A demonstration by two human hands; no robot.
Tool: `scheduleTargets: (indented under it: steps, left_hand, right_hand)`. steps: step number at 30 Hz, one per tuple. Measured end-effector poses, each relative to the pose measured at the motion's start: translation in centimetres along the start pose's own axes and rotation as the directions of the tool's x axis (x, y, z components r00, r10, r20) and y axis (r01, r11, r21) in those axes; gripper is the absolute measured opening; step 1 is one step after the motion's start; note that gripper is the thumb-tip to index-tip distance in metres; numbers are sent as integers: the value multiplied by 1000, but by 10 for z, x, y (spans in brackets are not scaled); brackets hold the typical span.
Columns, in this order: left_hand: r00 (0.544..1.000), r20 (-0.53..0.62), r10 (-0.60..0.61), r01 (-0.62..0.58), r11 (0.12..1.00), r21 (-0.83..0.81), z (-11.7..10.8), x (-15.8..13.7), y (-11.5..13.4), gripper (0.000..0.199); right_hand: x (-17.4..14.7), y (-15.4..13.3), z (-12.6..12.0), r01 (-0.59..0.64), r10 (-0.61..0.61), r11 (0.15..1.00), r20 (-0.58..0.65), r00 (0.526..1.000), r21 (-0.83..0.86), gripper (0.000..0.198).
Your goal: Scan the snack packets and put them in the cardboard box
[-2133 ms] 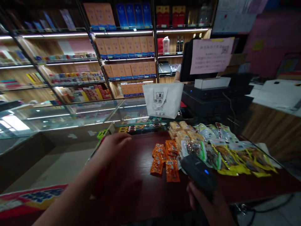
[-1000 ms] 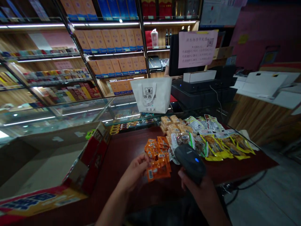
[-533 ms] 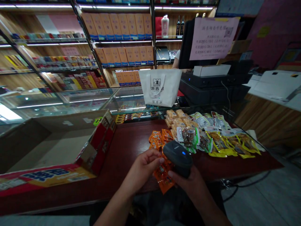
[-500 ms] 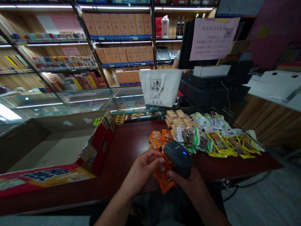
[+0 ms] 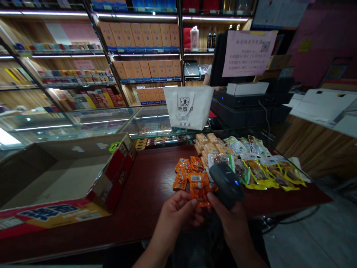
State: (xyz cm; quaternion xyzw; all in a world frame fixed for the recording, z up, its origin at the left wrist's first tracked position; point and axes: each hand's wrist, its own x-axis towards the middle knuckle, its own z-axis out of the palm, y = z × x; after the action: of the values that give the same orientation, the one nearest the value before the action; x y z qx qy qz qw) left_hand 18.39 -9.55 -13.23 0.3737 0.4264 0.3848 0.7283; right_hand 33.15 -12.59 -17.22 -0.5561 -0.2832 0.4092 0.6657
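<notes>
My left hand pinches the lower left of an orange snack packet between thumb and fingers. The packet's printed face, with a white barcode label at its top, is turned up toward me. In my right hand is a dark barcode scanner with a lit blue light; the right thumb also touches the packet's right edge. Just beyond lie several more orange packets on the dark red counter. Bags of brown snacks with green edges are partly hidden behind the scanner.
An open cardboard box stands at the left. Beige wrapped snacks and yellow-edged bags lie to the right. Behind are a white tote bag and a monitor bearing a paper notice. Part of another person's arm shows beside the monitor.
The orange packet has been raised and turned so its barcode label shows. The scanner has shifted right, off the packet. My left hand has moved right and slightly nearer to me.
</notes>
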Motion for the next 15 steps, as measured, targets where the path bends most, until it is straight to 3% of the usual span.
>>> scheduleTargets:
  steps: [5,11,15]
  left_hand:
    - [946,-191,262,-225,955,196,-14,13,9,46]
    - [906,-214,364,-289,904,314,-19,16,14,39]
    - [882,-212,421,-325,869,372,-18,13,12,31]
  right_hand:
    - [-7,-21,-2,136,-123,982,102,987,-133,34]
    - [-26,-31,8,67,1,980,343,940,-188,40]
    - [-32,-28,16,26,42,985,382,923,-170,44]
